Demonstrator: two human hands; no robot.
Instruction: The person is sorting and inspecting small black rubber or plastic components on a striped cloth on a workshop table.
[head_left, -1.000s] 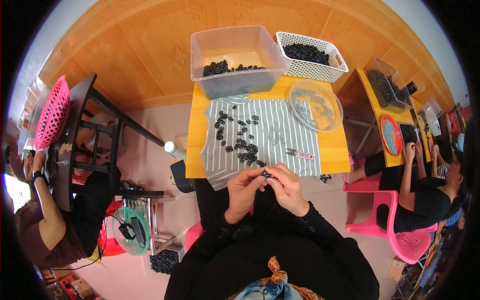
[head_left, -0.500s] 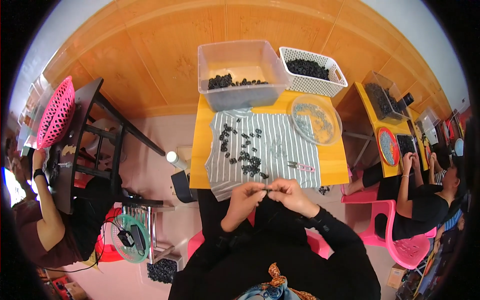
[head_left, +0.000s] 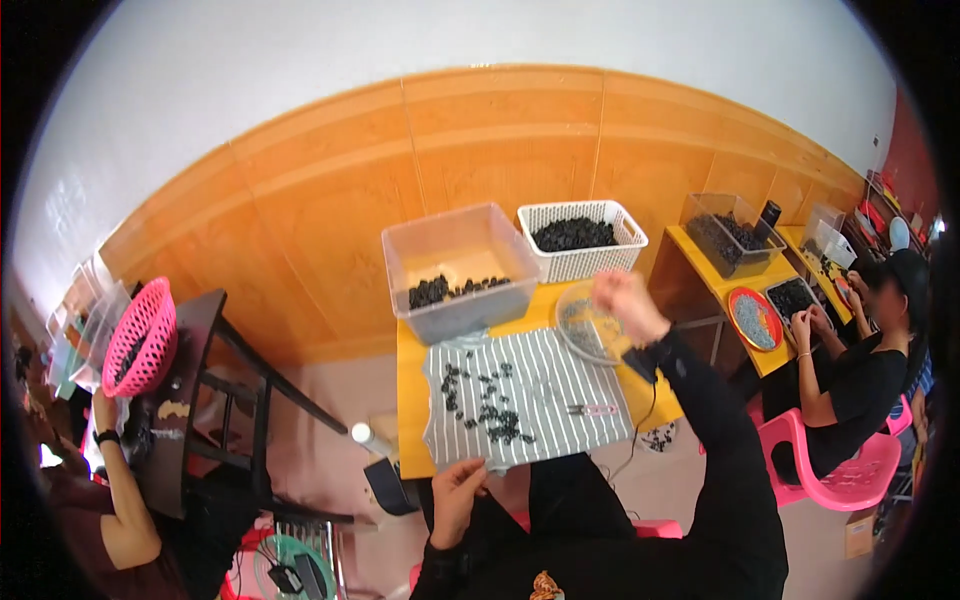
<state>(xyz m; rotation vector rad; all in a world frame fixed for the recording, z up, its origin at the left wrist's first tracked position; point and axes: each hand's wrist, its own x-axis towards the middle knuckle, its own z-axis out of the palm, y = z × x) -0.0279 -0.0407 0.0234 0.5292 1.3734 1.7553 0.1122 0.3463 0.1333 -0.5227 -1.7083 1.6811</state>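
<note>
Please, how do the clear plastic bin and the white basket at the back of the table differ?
The clear bin has solid see-through walls, while the white basket has walls full of small holes. The clear bin looks larger and deeper; the white basket looks smaller but fuller. Both hold small black pieces.

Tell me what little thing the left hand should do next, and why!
Maybe the left hand could reach for a loose black piece. It's at the near edge of the striped cloth, where many pieces lie, and I can't make out anything in its fingers. The right hand is raised near the white basket, too blurred to tell if it holds something.
</note>
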